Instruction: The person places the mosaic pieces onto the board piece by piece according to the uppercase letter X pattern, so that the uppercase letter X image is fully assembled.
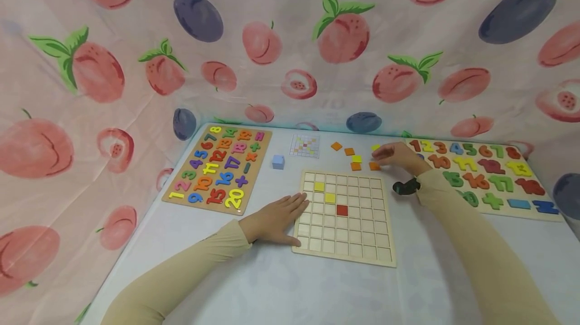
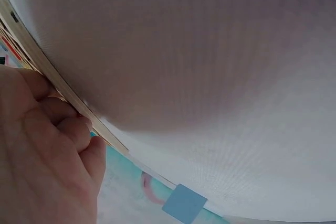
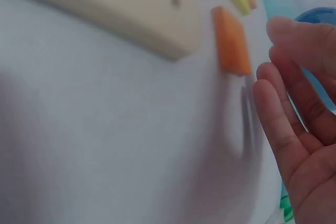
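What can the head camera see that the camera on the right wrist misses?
Only the head view shows the whole table: the left hand resting flat against the grid board's left edge, two yellow tiles and a red tile set in the board, a blue cube, a small pattern card and two number puzzle boards.

Only the right wrist view shows the right hand's fingers from close up, straight and holding nothing.

Both show the right hand, the loose orange tile beside it and the grid board.
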`<state>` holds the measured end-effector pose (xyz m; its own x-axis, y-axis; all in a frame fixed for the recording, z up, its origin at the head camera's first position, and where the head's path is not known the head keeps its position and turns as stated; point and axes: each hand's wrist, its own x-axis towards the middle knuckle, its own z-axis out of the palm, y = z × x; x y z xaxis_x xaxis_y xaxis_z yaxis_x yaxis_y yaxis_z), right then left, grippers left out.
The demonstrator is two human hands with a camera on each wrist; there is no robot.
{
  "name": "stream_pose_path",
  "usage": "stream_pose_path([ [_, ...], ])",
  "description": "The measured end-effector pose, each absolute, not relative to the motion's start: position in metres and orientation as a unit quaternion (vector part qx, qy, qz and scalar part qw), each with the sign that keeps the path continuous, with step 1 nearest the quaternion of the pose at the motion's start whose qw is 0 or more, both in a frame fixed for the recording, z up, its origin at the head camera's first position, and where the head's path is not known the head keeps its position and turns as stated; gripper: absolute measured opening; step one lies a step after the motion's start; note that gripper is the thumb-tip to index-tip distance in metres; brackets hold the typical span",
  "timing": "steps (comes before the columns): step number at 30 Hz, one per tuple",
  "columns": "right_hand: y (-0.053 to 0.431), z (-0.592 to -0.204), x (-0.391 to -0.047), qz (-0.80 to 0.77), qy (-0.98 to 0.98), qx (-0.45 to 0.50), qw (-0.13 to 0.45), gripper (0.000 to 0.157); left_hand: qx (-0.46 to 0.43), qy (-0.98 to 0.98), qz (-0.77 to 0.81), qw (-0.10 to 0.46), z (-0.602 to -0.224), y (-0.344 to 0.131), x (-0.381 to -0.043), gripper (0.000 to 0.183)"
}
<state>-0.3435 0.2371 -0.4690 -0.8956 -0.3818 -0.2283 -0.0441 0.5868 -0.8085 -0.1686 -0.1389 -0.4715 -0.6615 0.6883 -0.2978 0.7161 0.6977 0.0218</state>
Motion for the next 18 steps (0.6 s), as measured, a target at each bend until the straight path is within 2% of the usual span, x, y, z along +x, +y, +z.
stream_pose_path([
  [10, 0.2394, -0.4736, -0.3402, -0.420, 0.875, -0.125, 0.206, 0.046, 0.382, 0.912, -0.048, 0.144, -0.4707, -0.1386, -0.1682, 0.101],
  [18, 0.2406, -0.4763, -0.3378, -0.411, 0.878, -0.164, 0.181, 0.035, 0.383, 0.911, -0.047, 0.145, -0.4711, -0.1383, -0.1681, 0.101],
])
